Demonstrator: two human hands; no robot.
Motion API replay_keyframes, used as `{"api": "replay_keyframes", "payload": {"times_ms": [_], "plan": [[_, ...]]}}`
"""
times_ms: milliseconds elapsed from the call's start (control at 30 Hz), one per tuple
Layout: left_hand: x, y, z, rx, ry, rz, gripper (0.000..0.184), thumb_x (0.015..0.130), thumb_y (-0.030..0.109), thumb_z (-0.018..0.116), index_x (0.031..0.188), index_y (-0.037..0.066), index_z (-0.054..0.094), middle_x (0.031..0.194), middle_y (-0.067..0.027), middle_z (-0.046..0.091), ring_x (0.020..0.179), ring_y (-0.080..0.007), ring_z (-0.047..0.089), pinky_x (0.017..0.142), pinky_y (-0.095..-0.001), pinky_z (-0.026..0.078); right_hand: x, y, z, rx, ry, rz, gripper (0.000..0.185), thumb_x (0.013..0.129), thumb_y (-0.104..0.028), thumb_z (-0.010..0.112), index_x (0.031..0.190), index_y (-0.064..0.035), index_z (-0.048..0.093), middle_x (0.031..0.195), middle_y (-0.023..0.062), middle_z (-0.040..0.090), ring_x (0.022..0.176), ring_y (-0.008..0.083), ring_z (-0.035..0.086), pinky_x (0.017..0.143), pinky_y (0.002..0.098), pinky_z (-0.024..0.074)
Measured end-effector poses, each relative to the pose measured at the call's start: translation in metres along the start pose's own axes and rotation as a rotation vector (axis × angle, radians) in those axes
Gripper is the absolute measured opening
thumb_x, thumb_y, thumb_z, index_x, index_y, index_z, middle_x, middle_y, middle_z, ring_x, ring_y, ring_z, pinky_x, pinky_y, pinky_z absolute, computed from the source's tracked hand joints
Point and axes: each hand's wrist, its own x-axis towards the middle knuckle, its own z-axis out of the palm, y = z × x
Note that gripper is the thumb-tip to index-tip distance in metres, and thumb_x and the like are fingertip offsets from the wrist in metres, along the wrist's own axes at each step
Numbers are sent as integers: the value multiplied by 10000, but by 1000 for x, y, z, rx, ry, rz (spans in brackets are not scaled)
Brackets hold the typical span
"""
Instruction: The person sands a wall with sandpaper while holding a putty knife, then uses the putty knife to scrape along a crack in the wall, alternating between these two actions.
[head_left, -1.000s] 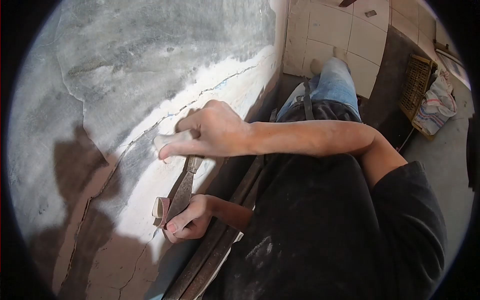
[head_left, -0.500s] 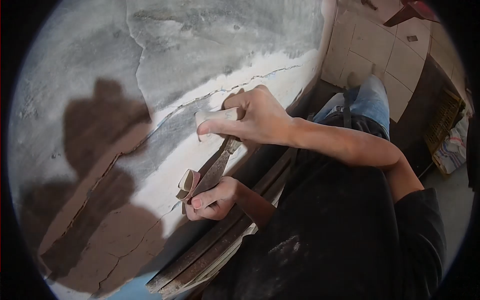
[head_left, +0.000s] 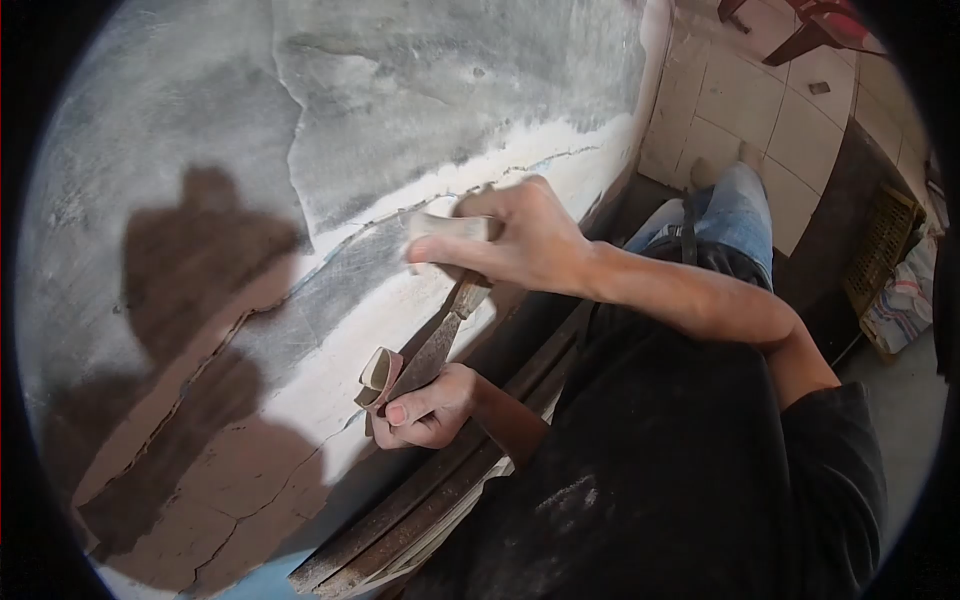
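My right hand [head_left: 535, 235] is closed around a folded pale piece of sandpaper [head_left: 435, 236], pressed against the wall just below a long crack [head_left: 370, 218]. The hand is slightly blurred. Lower down, my left hand [head_left: 432, 408] grips the wide blade end of a putty knife [head_left: 432, 352], whose handle [head_left: 472, 294] points up toward my right hand. Held with the knife is a curled strip of sandpaper [head_left: 380, 375], reddish-brown outside and cream inside. Around the crack, the wall [head_left: 380, 90] is grey with a whitish band.
Dark wooden boards [head_left: 400, 520] lean along the wall's foot beside my body. A yellow crate [head_left: 885, 250] with a striped cloth [head_left: 905, 305] stands at the right. Part of a red chair [head_left: 810, 30] shows on the tiled floor [head_left: 745, 90]. My shadow [head_left: 205, 270] falls on the wall.
My right hand has moved a little to the right along the wall with the sandpaper. My left hand keeps its grip. The view has shifted slightly, showing more of the red chair.
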Motion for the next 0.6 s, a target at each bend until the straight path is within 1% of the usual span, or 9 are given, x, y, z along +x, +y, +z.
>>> {"api": "replay_keyframes", "payload": {"times_ms": [33,100,233,267,367,400,500,567,600], "plan": [[1,-2,-3,12,-7,-4,480,1038,290,369,724,-22,554,819,-116,534,753,-209,534,720,-337,433,4,-13,0,43,-8,26,527,764,-498,766,711,22,700,537,48,614,481,64,554,434,229,433],[1,-9,-8,80,-15,93,476,1036,281,366,724,-16,570,800,-105,537,755,-203,534,727,-332,432,12,-32,4,127,-22,70,521,762,-490,771,706,23,700,551,53,623,489,67,562,441,227,437],[5,-1,0,32,-9,77,478,1031,267,365,698,-4,575,774,-93,539,733,-200,531,713,-327,428,0,0,-2,172,-49,171,529,757,-482,778,686,35,690,560,57,627,490,74,564,447,225,437],[5,0,0,13,-8,73,479,1031,267,367,694,-4,574,773,-94,539,727,-201,530,708,-327,427,0,4,0,178,-47,171,545,758,-489,774,676,42,687,574,67,635,504,83,574,453,232,441],[4,-10,-4,18,9,123,457,1022,262,398,685,-2,557,758,-91,539,698,-202,522,683,-329,424,10,-16,-1,59,-20,-14,553,746,-503,779,661,36,689,582,91,636,512,100,581,451,251,437],[4,-13,-4,16,26,140,439,1015,258,425,686,-7,541,753,-92,540,691,-202,517,674,-332,423,12,-25,-1,75,-32,33,568,728,-511,791,626,35,672,559,105,610,485,113,550,438,272,415],[6,-7,-1,-46,18,125,409,1006,226,450,680,-11,516,733,-91,534,682,-205,509,665,-335,418,9,-5,-1,51,-29,31,782,691,-737,660,628,42,671,468,114,552,427,215,556,479,335,474],[7,-2,1,-82,-8,126,406,1005,218,449,677,-12,514,722,-91,527,680,-210,506,664,-337,416,10,6,-11,-34,-17,7,774,677,-741,672,633,32,679,464,104,553,433,207,565,451,334,462],[11,2,0,-14,-36,165,419,1006,224,445,667,-13,512,717,-93,529,680,-220,503,662,-342,412,11,0,-12,-60,-42,28,771,671,-742,676,630,29,679,464,103,552,437,205,569,450,334,461]]}}
